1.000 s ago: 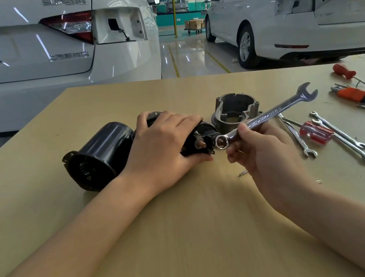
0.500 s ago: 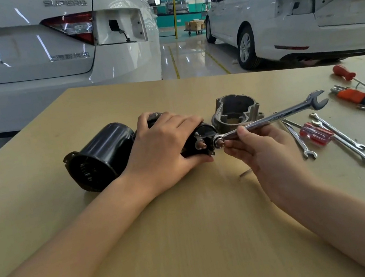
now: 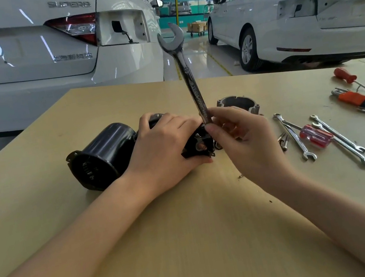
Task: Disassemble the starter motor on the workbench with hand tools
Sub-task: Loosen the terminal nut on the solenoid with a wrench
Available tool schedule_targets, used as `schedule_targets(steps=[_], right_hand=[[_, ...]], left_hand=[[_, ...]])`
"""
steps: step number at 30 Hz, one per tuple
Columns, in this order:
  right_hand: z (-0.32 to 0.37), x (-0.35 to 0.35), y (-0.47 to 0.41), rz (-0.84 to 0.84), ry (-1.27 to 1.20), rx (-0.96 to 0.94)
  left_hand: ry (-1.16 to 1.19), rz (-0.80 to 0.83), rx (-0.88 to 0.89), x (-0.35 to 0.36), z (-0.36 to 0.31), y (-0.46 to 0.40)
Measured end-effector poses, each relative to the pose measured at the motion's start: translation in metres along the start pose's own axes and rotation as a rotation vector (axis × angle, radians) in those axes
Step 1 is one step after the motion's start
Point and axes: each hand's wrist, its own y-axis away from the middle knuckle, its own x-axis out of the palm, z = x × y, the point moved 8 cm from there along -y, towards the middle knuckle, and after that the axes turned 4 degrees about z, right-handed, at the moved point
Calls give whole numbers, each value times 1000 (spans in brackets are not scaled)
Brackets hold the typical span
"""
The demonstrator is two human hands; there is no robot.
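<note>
My worry here is the combination wrench [image 3: 191,83] slipping. Its open end stands up high toward the far edge of the workbench [image 3: 194,245], while the ring end is down at the copper terminal stud on the solenoid end of the starter motor [image 3: 106,153]. I cannot tell whether the ring is fully seated on a nut there, since my fingers hide it. If it sits only partway, a pull could round the nut or throw the wrench off into my other hand. The motor lies on its side near the middle of the bench, toward the left edge, so it may also roll if the hold is light.

My left hand [image 3: 164,148] lies over the solenoid section with fingers curled down round it, pressing it to the bench. My right hand [image 3: 245,142] pinches the lower shank of the wrench between thumb and fingertips, the other fingers loosely bent.

Just behind the right hand stands a grey aluminium housing [image 3: 238,104]. Toward the right edge lie spare wrenches [image 3: 341,140], a red-handled screwdriver [image 3: 316,138] and a hex key set [image 3: 363,100].
</note>
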Motion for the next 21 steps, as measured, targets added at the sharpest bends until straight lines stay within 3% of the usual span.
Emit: schedule_targets(steps=[8, 21], right_hand=[[-4, 0, 2, 43, -273, 49], [5, 5, 6, 131, -329, 83]], left_hand=[[1, -3, 9, 0, 0, 0], [-23, 28, 4, 2, 2, -1]])
